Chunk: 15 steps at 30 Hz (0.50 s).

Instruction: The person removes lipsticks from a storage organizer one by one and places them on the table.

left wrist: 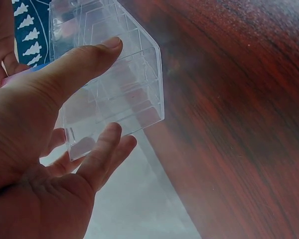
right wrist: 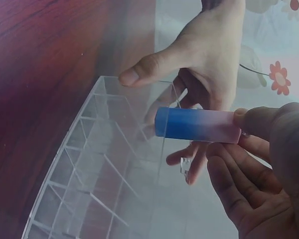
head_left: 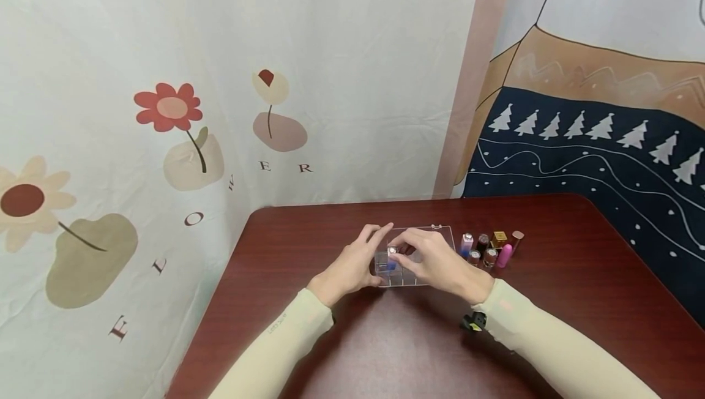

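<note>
A clear plastic compartment box (head_left: pixel 409 279) sits on the table, its divided cells visible in the right wrist view. My left hand (head_left: pixel 352 264) grips its left end, with the thumb at the front wall and the other fingers spread around the side and back. In my right hand (head_left: pixel 435 258) I pinch a lipstick tube (right wrist: pixel 197 124) by its pink end between thumb and fingers. The tube fades from pink to blue, and its blue end points down at the left cells of the box. Whether that end has passed the rim cannot be told.
Right of the box stand several cosmetic tubes: a pink-and-blue one (head_left: pixel 467 244), a dark one (head_left: pixel 482 243), a gold-topped one (head_left: pixel 499 240), a bright pink one (head_left: pixel 504 256) and others. The brown table (head_left: pixel 308 227) meets a printed cloth (head_left: pixel 358 111) behind it.
</note>
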### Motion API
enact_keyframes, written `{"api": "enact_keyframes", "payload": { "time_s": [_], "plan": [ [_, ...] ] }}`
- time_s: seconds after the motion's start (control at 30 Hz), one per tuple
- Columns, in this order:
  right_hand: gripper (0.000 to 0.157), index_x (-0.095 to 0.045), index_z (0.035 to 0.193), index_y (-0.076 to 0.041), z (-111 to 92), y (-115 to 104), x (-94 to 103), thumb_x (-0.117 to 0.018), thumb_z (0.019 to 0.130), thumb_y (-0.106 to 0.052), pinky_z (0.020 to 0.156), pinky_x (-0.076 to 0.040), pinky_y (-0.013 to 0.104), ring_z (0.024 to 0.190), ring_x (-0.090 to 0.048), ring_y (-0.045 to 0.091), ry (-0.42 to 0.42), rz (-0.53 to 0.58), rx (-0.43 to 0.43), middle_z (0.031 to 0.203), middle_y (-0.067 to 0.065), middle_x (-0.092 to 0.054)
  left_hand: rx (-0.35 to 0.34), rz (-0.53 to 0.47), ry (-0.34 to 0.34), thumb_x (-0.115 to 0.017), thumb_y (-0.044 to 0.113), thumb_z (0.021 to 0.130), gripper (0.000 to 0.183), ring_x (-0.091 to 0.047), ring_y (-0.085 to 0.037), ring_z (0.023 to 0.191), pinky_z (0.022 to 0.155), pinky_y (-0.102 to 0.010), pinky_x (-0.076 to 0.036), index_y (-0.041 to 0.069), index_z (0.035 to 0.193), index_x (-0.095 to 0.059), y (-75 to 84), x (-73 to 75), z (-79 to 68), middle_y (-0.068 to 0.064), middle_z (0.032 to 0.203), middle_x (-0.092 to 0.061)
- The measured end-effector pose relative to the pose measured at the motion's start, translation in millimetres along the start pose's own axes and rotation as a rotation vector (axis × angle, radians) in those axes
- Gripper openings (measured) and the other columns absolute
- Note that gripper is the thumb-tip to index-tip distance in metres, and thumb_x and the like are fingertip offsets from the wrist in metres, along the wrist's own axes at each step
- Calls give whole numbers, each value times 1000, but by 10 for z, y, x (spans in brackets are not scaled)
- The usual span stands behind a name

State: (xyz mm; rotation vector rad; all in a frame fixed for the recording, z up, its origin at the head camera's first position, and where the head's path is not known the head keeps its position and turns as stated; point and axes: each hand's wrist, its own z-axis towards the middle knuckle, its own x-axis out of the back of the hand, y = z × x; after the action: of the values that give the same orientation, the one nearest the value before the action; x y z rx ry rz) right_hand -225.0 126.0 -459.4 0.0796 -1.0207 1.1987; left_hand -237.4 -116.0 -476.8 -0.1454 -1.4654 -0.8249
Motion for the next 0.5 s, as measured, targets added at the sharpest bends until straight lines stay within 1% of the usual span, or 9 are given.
{"api": "enact_keyframes", "payload": {
  "time_s": [0.13,0.27,0.43,0.5],
  "plan": [
    [22,-83,120,-7,-21,8,67,-93,100,-9,82,-71,32,93,-80,10,16,-17,1,109,1,-85,-1,1,5,-109,6,78,129,-77,-36,95,93,-46,-71,14,183,-34,3,6,8,-18,168,-49],
    [24,-84,119,-7,-46,17,146,-95,98,-9,79,-70,32,90,-79,9,35,-51,9,106,1,-85,2,6,4,-109,6,79,130,-76,-35,95,91,-48,-71,15,183,-33,3,5,15,-18,169,-48],
    [28,-84,118,-7,-96,45,237,-97,93,-4,76,-71,33,86,-78,9,74,-56,29,104,1,-84,3,6,8,-109,6,79,130,-78,-37,97,94,-49,-72,16,183,-33,10,0,4,-18,169,-48],
    [31,-84,119,-7,-120,57,273,-98,92,-1,76,-71,32,86,-78,9,82,-56,32,104,2,-84,1,7,16,-109,6,78,129,-78,-38,98,95,-50,-72,15,183,-34,17,3,-3,-18,168,-49]
  ]
}}
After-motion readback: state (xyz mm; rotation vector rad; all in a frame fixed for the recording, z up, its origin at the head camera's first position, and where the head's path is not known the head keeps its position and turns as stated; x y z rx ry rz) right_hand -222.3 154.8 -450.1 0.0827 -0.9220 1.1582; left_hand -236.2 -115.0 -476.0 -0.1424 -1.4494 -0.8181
